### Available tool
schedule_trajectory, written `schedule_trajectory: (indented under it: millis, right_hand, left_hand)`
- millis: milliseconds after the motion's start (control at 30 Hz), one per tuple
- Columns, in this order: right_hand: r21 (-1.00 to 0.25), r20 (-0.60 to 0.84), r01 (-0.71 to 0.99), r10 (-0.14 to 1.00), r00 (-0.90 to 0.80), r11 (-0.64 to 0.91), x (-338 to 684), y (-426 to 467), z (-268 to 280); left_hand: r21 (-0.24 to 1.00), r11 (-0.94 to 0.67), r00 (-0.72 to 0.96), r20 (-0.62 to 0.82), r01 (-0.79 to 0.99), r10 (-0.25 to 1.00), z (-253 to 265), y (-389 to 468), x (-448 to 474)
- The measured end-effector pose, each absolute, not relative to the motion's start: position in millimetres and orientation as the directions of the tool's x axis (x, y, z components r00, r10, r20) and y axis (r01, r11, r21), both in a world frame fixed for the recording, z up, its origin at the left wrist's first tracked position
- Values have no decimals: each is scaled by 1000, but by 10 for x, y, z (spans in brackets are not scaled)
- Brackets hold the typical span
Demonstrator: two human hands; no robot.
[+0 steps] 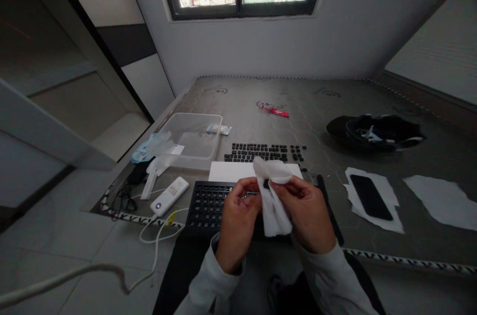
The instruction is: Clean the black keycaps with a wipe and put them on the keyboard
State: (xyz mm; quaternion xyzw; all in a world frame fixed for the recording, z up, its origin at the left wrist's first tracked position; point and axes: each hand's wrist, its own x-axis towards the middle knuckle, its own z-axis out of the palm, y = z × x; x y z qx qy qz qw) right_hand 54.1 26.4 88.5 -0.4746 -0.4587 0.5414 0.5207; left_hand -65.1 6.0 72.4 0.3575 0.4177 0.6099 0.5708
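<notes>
Both my hands meet in front of me over a black keyboard (206, 205) whose keycaps are off on the visible part. My left hand (240, 215) pinches the left side of a white tissue (276, 215). On the other side, my right hand (303, 208) grips the same tissue with thumb and fingers. A small black keycap (266, 184) shows in the tissue's fold between the hands. Behind them lies a white sheet (231, 171). Farther back, loose black keycaps (257, 152) are laid out in rows. My hands hide the keyboard's right part.
To the left are a clear plastic bin (194, 156), a white power bank (169, 196) and a white cable (156, 240). At right, a black phone (370, 196) rests on tissue near another tissue (443, 200) and a black cap (343, 128). A red wrapper (276, 110) lies farther back.
</notes>
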Motion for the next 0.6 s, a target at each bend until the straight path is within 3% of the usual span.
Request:
schedule_trajectory:
  millis: [200, 433, 600]
  right_hand:
    - [-998, -40, -37, 998, -48, -42, 528, 232, 892]
    - [-989, 91, 107, 988, -121, 104, 538, 220, 922]
    - [-986, 109, 109, 985, -135, 125, 521, 230, 927]
  left_hand:
    - [960, -57, -166, 11, -274, 986, 700, 46, -634]
    - [981, -152, -210, 124, -124, 970, 731, 53, -720]
    - [984, -173, -257, 157, -40, 953, 721, 45, -732]
